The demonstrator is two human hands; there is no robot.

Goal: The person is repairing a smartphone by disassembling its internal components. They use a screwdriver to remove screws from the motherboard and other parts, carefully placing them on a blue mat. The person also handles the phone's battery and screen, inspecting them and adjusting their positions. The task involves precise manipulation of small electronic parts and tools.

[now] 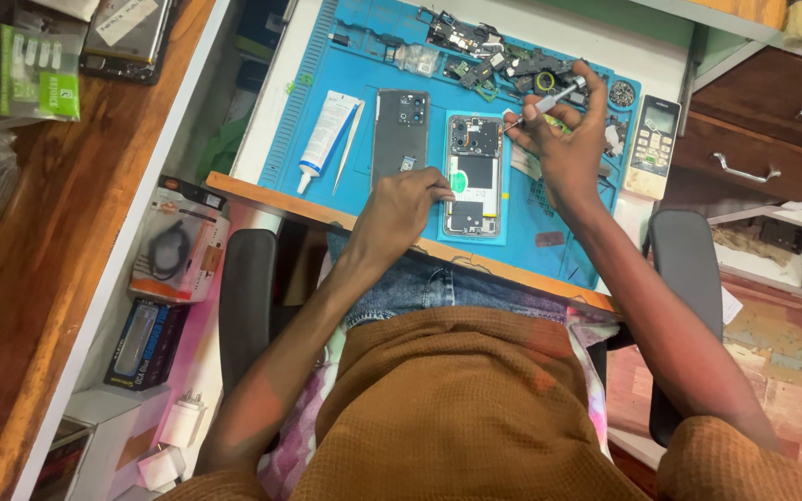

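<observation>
Right-hand grip (563,139): fingers pressed together around a slim silver screwdriver (549,99), its tip angled down-left to the upper right edge of the opened phone (473,174). The phone lies back-side up, internals exposed, on a blue work mat (345,65) on the counter. Left hand (407,206): fingers curled, fingertips pressing the phone's left edge to steady it; it pinches nothing. Judged step: working a fastener near the camera end; the next move would call for a steady, upright tip and a firm hold on the frame. Both forearms reach forward from the lap, wrists bent down. Beside the phone: its removed back cover (399,136), a white adhesive tube (325,130), loose parts (498,60), a remote control (653,146).
</observation>
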